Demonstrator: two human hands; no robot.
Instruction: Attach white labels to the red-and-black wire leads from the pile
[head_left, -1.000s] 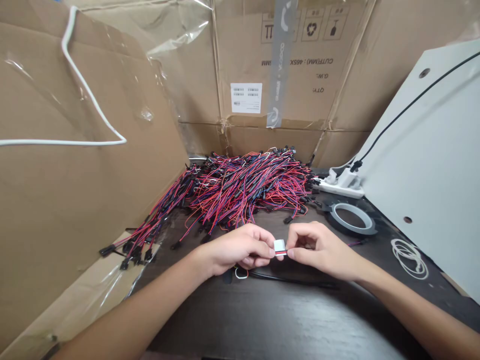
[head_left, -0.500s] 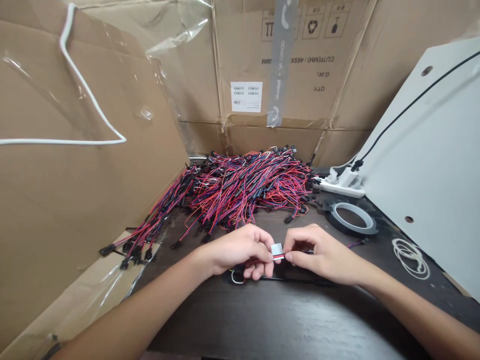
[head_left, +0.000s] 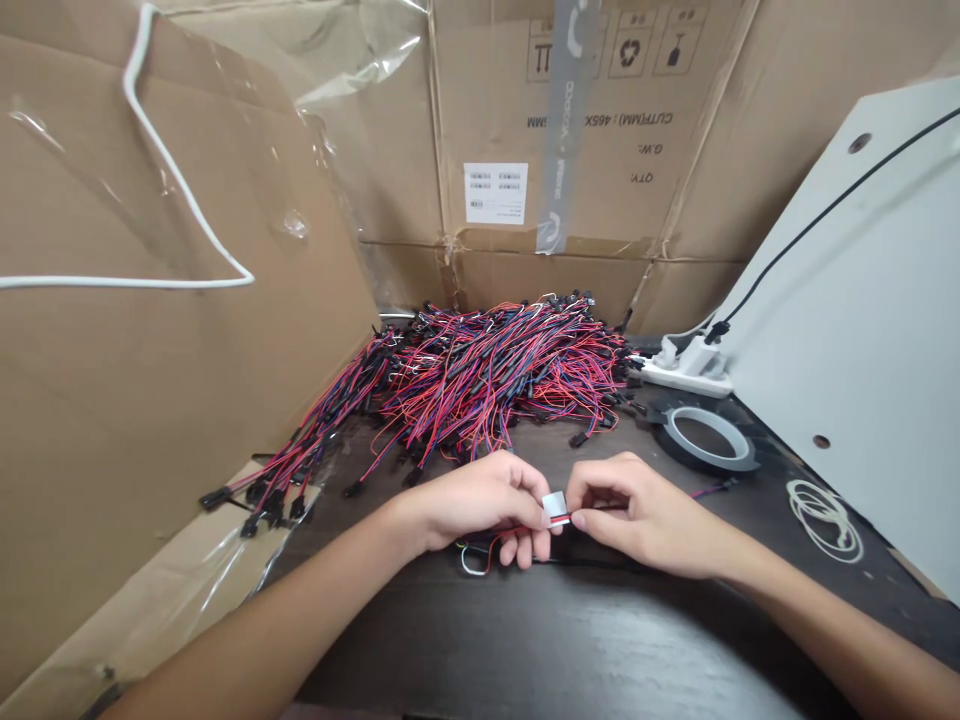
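Note:
My left hand (head_left: 484, 505) and my right hand (head_left: 637, 510) meet above the dark table (head_left: 525, 650), both pinched on one thin red-and-black wire. A small white tape tab (head_left: 555, 505) is folded around that wire between my fingertips. The wire's loose end (head_left: 480, 555) curls under my left hand, with a white strand beside it. Just beyond my hands lies a big pile of red, blue and black wires with black connectors (head_left: 487, 375).
Cardboard walls (head_left: 150, 400) stand at the left and back. A white panel (head_left: 862, 330) leans at the right with a black cable on it. A tape roll (head_left: 709, 437), a white power strip (head_left: 686, 365) and a coiled white cord (head_left: 825, 515) lie at the right.
My hands have drawn slightly closer together and a little lower. The tape tab has shifted slightly left, and more of the red wire now shows under my left hand.

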